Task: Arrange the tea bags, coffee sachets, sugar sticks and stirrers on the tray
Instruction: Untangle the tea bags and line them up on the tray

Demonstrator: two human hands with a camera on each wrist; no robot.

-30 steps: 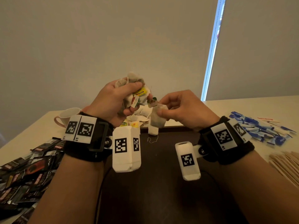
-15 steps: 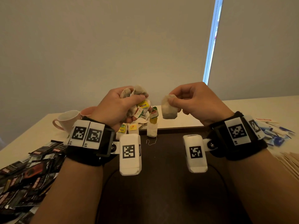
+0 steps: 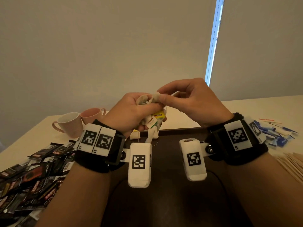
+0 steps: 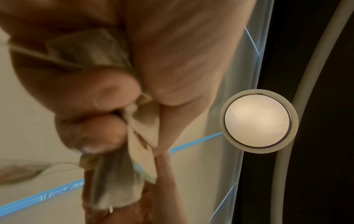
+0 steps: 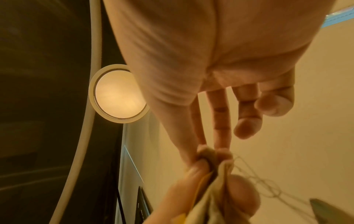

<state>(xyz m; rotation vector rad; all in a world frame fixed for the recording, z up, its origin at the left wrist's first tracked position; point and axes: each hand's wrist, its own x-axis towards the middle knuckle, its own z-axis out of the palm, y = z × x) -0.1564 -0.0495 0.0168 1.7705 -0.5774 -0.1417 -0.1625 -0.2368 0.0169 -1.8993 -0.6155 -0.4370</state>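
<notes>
Tea bags (image 3: 150,110) bunched in the left hand (image 3: 129,112), fist curled round them, held up above the tray's (image 3: 172,202) far edge; right hand (image 3: 193,102) pinches one bag at the top of the bunch with thumb and fingertips, other fingers loose. Step looks like sorting bags out of the clump. Next move likely needs the strings untangled before laying bags on the tray; sachets (image 3: 32,174), sugar sticks (image 3: 275,133) and stirrers (image 3: 291,164) are on the table beside it.

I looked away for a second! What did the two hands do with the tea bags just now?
The right hand carried its single tea bag back to the left hand and now pinches it against the crumpled bunch of paper tea bags there. The left hand still grips that bunch above the dark brown tray.
</notes>
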